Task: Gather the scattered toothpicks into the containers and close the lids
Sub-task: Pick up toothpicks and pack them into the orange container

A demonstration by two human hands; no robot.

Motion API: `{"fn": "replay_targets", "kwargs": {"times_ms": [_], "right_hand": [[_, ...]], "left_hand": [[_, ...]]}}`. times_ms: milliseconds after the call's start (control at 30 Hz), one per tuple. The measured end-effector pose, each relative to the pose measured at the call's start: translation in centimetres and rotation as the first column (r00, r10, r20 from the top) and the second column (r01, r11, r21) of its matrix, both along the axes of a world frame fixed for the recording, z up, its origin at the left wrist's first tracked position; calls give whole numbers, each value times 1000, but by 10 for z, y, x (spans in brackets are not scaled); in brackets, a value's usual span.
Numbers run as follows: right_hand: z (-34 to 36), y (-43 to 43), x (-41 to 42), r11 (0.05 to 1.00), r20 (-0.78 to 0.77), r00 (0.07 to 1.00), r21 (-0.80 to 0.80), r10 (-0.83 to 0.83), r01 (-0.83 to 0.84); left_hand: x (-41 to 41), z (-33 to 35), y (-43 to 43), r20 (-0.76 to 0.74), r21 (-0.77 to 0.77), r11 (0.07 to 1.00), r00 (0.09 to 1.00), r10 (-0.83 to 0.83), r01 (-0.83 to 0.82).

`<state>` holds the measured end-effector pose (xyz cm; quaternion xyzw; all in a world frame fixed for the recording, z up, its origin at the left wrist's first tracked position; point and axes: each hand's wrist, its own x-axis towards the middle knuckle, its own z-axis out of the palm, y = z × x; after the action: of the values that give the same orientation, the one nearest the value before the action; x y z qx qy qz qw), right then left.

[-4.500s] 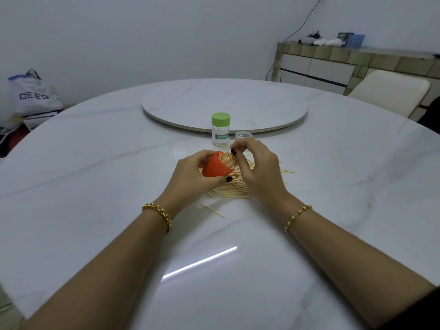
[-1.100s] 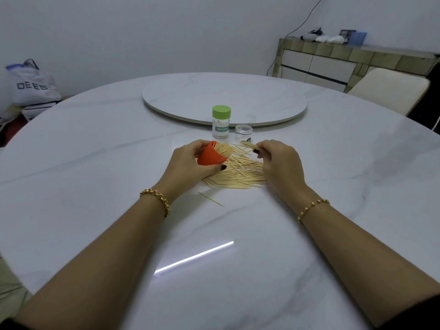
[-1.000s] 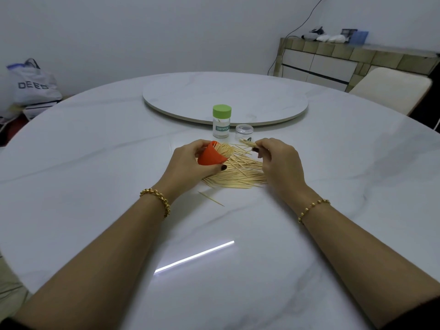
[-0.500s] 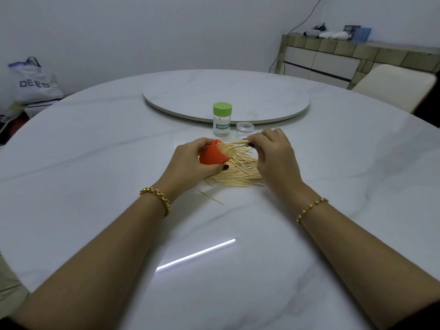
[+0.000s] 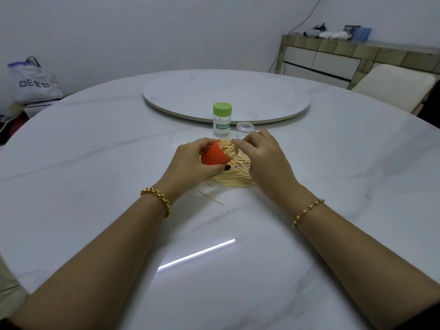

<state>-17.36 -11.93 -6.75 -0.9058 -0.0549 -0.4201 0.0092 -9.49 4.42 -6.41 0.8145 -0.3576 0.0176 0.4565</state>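
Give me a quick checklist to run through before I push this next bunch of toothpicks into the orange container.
1. Orange plastic container held firm in the left hand, mouth tilted toward the right hand: ok.
2. Right hand grip at the container mouth, fingertips on the toothpicks: ok.
3. Room left inside the container: cannot tell; toothpicks already bristle out of it.
4. Pile of wooden toothpicks on the white marble table cleared: not ok.
5. Stray toothpick lying apart, nearer you: not ok, still to collect.
6. Clear round lid beside the green-capped clear toothpick jar, within reach: ok.
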Motion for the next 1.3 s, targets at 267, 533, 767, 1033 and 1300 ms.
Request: {"fn": "replay_targets", "kwargs": {"times_ms": [267, 533, 767, 1033, 1300], "right_hand": [[0, 7, 0, 1000, -30, 1000, -12, 8, -9], [2, 13, -6, 994, -120, 987, 44, 104, -100], [-4, 11, -4, 939, -43, 981, 299, 191, -170], [-1, 17, -9, 731, -107, 954, 668, 280, -139], [0, 27, -15, 761, -223, 887, 620, 405, -191]], "left_hand": [[1, 0, 0, 9, -6, 1000, 1000, 5, -5], [2, -2, -1, 0, -24, 1000, 1000, 10, -10], [1, 0, 0, 1, -32, 999, 1000, 12, -12], [3, 1, 1, -51, -82, 996, 998, 22, -26], [-4, 2, -3, -27, -56, 998, 999, -22, 21]]}}
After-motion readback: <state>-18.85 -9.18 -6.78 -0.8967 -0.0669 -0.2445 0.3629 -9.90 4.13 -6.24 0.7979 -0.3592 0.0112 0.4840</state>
